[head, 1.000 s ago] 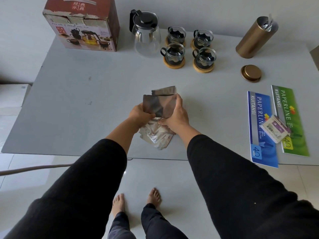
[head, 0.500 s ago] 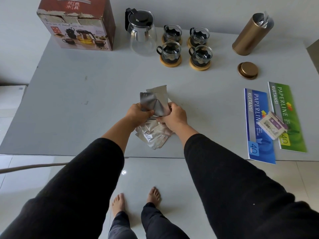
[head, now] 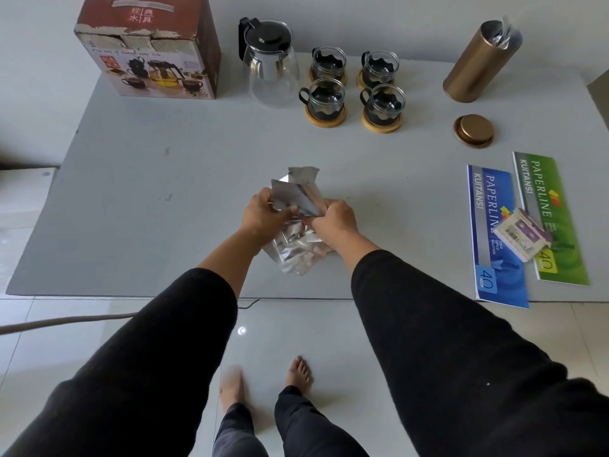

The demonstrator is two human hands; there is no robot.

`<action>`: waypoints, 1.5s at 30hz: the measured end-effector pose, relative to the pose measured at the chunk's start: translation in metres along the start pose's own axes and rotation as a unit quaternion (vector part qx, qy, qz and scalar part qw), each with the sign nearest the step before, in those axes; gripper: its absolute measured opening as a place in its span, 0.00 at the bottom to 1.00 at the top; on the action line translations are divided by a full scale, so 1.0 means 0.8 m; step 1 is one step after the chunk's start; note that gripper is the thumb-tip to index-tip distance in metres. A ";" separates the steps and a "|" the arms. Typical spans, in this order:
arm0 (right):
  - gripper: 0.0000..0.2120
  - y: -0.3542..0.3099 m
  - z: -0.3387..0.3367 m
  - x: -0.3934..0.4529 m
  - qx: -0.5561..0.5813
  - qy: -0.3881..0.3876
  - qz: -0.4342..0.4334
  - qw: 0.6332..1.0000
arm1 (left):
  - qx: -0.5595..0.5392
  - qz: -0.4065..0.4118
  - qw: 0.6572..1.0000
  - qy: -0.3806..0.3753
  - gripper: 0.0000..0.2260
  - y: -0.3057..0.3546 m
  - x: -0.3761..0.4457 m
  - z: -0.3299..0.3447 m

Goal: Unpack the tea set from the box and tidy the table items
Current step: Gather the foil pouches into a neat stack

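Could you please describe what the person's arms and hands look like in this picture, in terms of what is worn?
Both arms wear long black sleeves pushed up partway along the forearms. The left hand and right hand are bare: no gloves, and no rings, watch or bracelets visible from this view.

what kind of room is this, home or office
Most likely a home: bare feet on a tiled floor, a boxed glass teapot and cups set laid out on a plain grey table, both hands gathering foil sachets.

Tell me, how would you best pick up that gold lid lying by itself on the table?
Grip the gold lid by its rim, pinching opposite edges from straight above. It lies flat and low on the table, apart from the gold canister, so its round edge is probably the only part fingers can catch.
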State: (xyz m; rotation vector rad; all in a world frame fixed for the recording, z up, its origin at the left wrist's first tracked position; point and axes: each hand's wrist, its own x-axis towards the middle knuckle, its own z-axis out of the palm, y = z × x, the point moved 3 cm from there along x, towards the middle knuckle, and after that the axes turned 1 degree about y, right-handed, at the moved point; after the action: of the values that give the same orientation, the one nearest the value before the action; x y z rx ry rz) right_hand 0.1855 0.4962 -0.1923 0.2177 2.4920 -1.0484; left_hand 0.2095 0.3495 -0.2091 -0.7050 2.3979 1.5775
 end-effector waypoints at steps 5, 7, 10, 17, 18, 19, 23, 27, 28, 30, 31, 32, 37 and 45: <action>0.14 0.000 0.001 -0.001 0.102 -0.020 0.061 0.993 | -0.064 -0.026 0.998 0.005 0.32 0.009 -0.002 -0.011; 0.16 -0.002 -0.002 -0.003 0.151 -0.023 0.083 0.985 | -0.093 -0.058 0.994 -0.006 0.36 0.012 -0.003 -0.013; 0.15 -0.007 -0.018 -0.014 0.174 -0.020 0.095 0.980 | -0.074 -0.061 0.995 -0.019 0.31 0.022 -0.008 -0.016; 0.17 0.005 -0.063 -0.057 0.233 0.048 0.128 0.963 | -0.045 -0.007 0.996 -0.071 0.28 0.069 -0.031 -0.002; 0.17 0.011 -0.071 -0.068 0.239 0.063 0.133 0.960 | -0.035 0.001 0.996 -0.085 0.28 0.078 -0.038 0.005; 0.18 0.019 -0.080 -0.079 0.244 0.079 0.140 0.956 | -0.027 0.014 0.995 -0.099 0.27 0.087 -0.046 0.014; 0.24 0.063 -0.118 -0.132 0.278 0.132 0.176 0.935 | 0.021 0.067 0.985 -0.157 0.27 0.117 -0.086 0.066; 0.23 0.126 -0.163 -0.191 0.307 0.207 0.210 0.905 | 0.065 0.114 0.965 -0.229 0.29 0.144 -0.136 0.140; 0.23 0.143 -0.173 -0.205 0.311 0.225 0.218 0.897 | 0.073 0.123 0.958 -0.247 0.29 0.149 -0.149 0.161; 0.22 0.179 -0.193 -0.234 0.322 0.257 0.235 0.880 | 0.087 0.140 0.945 -0.283 0.28 0.159 -0.178 0.205; 0.22 0.198 -0.203 -0.248 0.334 0.269 0.242 0.870 | 0.095 0.148 0.938 -0.298 0.28 0.163 -0.193 0.228; 0.20 0.220 -0.213 -0.261 0.351 0.279 0.249 0.859 | 0.105 0.156 0.931 -0.312 0.29 0.166 -0.210 0.252; 0.12 0.332 -0.269 -0.324 0.398 0.328 0.288 0.807 | 0.152 0.190 0.892 -0.382 0.29 0.178 -0.287 0.386; 0.09 0.553 -0.314 -0.336 0.387 0.341 0.379 0.768 | 0.247 0.138 0.836 -0.471 0.27 0.134 -0.342 0.607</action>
State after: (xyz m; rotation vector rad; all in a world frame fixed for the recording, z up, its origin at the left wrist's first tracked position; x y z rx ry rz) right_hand 0.4789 0.9908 -0.2022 1.9603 1.8771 -1.6985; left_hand 0.3464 0.9005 -0.2145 0.4626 1.9718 0.9163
